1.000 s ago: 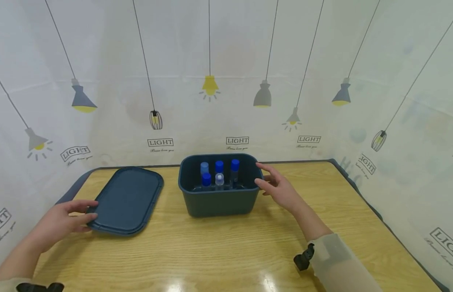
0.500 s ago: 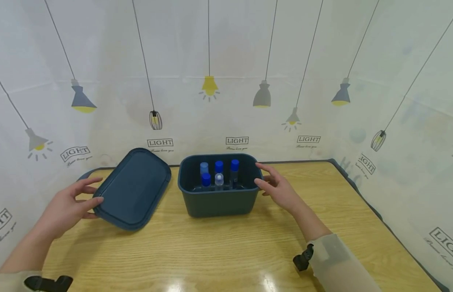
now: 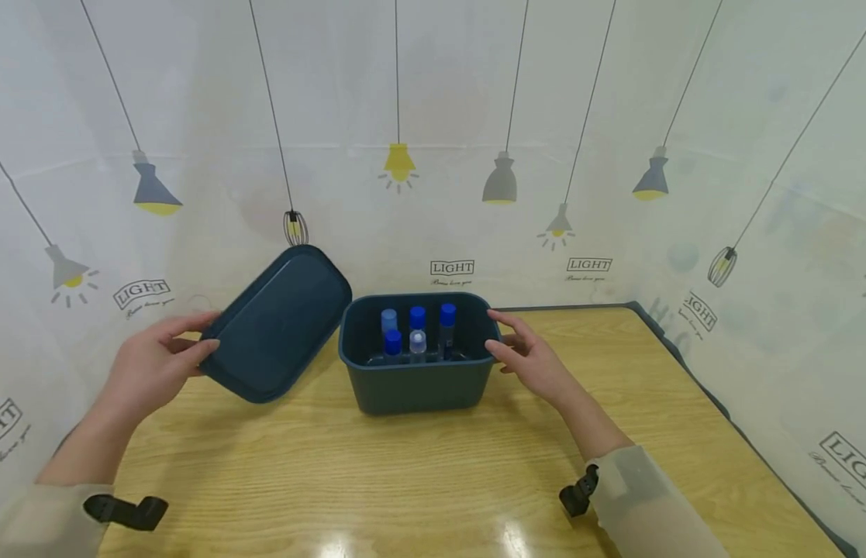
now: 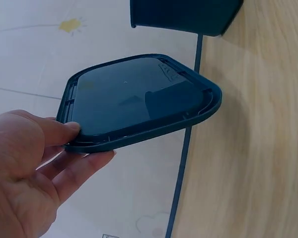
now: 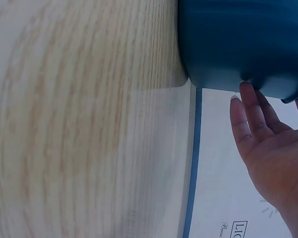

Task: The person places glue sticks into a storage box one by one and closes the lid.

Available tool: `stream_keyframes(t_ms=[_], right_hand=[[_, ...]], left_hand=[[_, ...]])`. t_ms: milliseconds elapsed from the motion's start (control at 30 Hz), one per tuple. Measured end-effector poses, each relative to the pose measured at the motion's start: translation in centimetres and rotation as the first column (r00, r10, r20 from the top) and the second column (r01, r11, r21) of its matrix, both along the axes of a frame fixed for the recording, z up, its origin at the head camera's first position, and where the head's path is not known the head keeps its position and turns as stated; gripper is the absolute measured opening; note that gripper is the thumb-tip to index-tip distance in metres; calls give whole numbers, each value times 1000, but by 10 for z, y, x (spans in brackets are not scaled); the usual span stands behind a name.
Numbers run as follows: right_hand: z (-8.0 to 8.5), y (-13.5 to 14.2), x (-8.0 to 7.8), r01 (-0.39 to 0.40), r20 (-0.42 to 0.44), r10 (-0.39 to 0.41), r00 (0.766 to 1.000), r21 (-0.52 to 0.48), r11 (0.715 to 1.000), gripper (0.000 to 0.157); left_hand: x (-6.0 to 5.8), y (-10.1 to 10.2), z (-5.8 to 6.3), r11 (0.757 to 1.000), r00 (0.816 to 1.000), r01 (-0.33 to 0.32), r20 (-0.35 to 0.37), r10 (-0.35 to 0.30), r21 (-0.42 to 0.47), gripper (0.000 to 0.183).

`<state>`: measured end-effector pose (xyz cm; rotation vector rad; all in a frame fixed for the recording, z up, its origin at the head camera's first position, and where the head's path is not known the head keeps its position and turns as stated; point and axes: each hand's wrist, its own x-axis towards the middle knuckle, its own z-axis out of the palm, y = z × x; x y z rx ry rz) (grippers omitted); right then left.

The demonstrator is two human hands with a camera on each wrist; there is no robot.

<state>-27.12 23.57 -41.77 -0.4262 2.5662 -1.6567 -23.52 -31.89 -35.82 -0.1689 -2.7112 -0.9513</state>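
My left hand pinches the left edge of a dark blue rectangular lid, thumb on one face and fingers on the other. The lid is tilted and held above the table, left of an open dark blue plastic bin. Inside the bin stand several small clear bottles, most with blue caps; their lower parts are partly hidden by the front wall. My right hand touches the bin's right end, its fingers spread and mostly straight. In the right wrist view the fingertips meet the bin's outer wall.
The bin rests on a wood-grain table near its back edge. White fabric printed with hanging lamps encloses the back and sides. A black wrist mount sits on each sleeve.
My left hand has raised the lid from the table, tilting it and moving it right towards the bin. The right hand and the bin have stayed in place.
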Motion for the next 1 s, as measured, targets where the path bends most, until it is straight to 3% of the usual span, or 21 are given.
stream_keyframes(t_ms=[200,500,600,733,933,1000], right_hand=[[1,0,0,1,6,-1,1000,-5,1000,63],[1,-1,1,0,3,0,1000,-2,1000,62],[1,-1,1,0,0,0,1000,-4,1000,61],[0,-1,0,0,-9,0,1000,-6,1000,61],[-1,-1,0,1,-12,-1,1000,-4,1000,61],[0,-2,0,5,-15,-5,1000,-4,1000,60]], left_hand=[[-12,23,15,1000,990,-5,-141,4,-7,45],[-30,64,40,998,942,47,-333,-35,28,36],[-37,80,47,996,917,74,-396,-52,42,34],[-44,101,53,990,869,136,-485,-101,37,33],[-51,124,52,976,808,220,-561,-179,5,32],[-52,131,51,971,797,238,-571,-194,2,30]])
